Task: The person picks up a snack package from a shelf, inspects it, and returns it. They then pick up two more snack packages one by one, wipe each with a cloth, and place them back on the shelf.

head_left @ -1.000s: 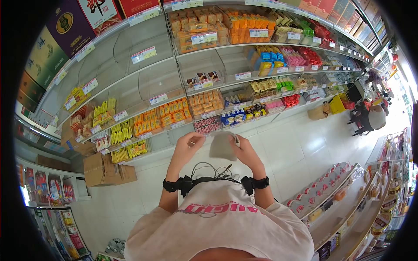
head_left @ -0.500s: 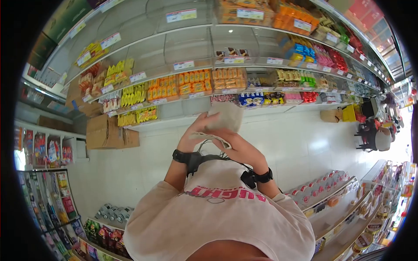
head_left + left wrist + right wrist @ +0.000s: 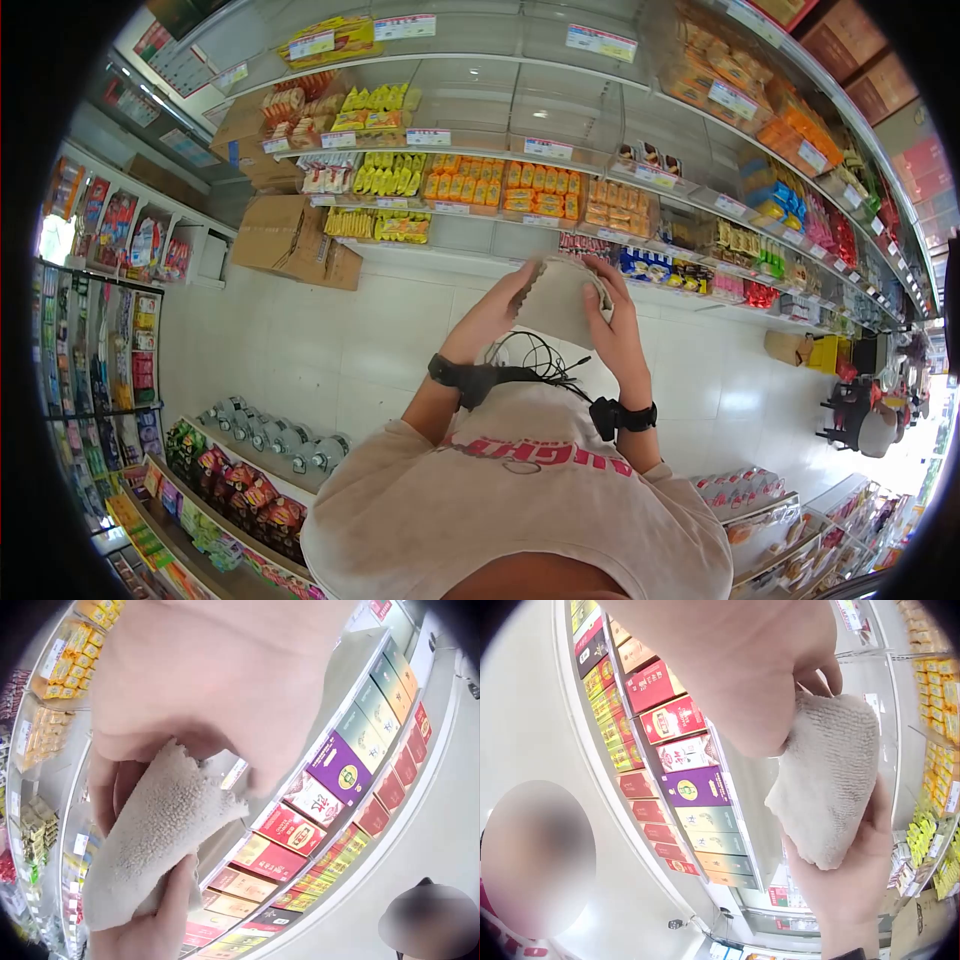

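Observation:
A folded light grey cloth (image 3: 562, 300) is held between both hands in front of the chest. My left hand (image 3: 490, 315) grips its left edge, the fingers passing behind it. On the other side my right hand (image 3: 620, 330) pinches the folded edge, thumb lying across the front. The left wrist view shows the terry texture of the cloth (image 3: 169, 825) and its ragged edge near the left thumb. From the right wrist, the cloth (image 3: 829, 772) bulges between the right hand (image 3: 750, 667) above and the left palm (image 3: 840, 885) below.
Shelves ahead hold orange packets (image 3: 543, 190), yellow packets (image 3: 388, 175) and price tags. Cardboard boxes (image 3: 275, 240) stand on the floor at the left. Large clear bottles (image 3: 270, 430) line a low shelf behind on the left. A loop of black cable (image 3: 535, 355) hangs below the hands.
The cloth passed from the right hand alone to both hands, was opened out half a second ago, and is now folded smaller. The head view has turned left along the shelves.

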{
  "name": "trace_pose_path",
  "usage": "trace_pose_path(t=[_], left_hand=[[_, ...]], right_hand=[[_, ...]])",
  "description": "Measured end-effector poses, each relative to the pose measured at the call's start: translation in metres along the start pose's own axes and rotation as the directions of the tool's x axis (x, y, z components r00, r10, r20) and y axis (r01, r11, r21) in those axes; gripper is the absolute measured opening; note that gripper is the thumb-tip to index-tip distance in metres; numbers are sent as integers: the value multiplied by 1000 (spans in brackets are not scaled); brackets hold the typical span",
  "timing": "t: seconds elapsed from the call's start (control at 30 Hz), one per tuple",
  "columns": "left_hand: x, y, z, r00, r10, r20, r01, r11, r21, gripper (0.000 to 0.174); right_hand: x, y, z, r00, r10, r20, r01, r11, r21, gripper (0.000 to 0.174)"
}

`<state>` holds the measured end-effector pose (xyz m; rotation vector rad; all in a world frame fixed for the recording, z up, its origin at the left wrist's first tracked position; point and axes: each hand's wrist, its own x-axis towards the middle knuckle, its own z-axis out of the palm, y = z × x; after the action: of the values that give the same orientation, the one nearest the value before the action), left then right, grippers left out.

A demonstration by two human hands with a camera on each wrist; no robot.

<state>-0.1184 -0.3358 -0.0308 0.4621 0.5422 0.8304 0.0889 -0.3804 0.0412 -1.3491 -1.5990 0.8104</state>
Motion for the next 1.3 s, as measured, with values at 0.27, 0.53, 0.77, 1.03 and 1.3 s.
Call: trace_pose_path(t=[0.27, 0.53, 0.77, 1.03, 1.3], left_hand=[[-14, 22, 19, 994, 55, 96, -98, 844, 528, 41], [12, 4, 41, 994, 96, 56, -110, 784, 611, 34], [52, -38, 110, 993, 45, 106, -106, 716, 690, 33], [108, -110, 196, 983, -33, 182, -145, 473, 869, 24], [145, -146, 256, 980, -10, 199, -190, 255, 948, 32]], right_hand=[[4, -13, 1, 988, 137, 66, -138, 990, 11, 28], [-11, 27, -29, 991, 67, -115, -56, 994, 98, 35], [-43, 72, -125, 962, 235, 138, -247, 966, 73, 53], [-89, 112, -236, 974, 221, -52, -186, 908, 375, 47], [-101, 158, -287, 939, 333, 85, -326, 785, 526, 41]])
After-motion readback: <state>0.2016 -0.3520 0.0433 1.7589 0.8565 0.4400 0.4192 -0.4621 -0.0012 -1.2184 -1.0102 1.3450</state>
